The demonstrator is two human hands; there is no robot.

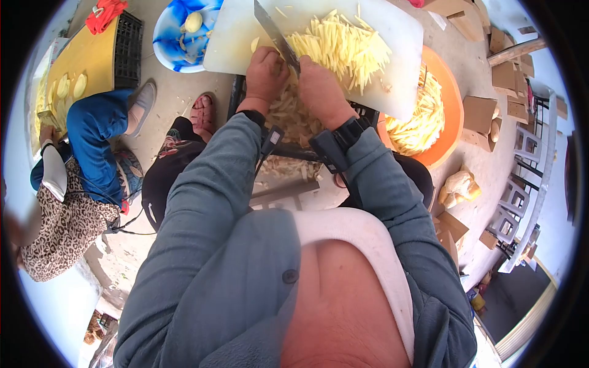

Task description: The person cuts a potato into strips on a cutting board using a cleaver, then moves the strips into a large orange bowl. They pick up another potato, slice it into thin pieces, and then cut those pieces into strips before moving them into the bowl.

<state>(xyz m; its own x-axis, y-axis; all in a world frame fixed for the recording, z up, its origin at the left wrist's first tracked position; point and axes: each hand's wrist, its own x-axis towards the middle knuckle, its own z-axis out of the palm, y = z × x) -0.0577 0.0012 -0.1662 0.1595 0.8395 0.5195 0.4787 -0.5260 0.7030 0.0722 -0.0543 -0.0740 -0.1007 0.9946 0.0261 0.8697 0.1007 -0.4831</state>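
Note:
My right hand (322, 92) is closed around the handle of a broad-bladed kitchen knife (274, 30), whose blade points up and left across the white cutting board (230, 37). Just left of the blade, my left hand (267, 73) has its fingers curled down on the board. A pale potato piece (255, 44) shows at its fingertips; the rest of what it grips is hidden. Right of the knife lies a heap of cut potato strips (343, 46). Below the board, between my wrists, potato scraps (294, 116) fill a dark crate.
An orange basin (453, 101) with potato strips stands at the right. A blue-and-white bowl (169, 46) holding a potato is at upper left. On the left, another person (95, 122) sits by a yellow board (95, 52). Cardboard boxes (478, 116) and stools (514, 199) line the right side.

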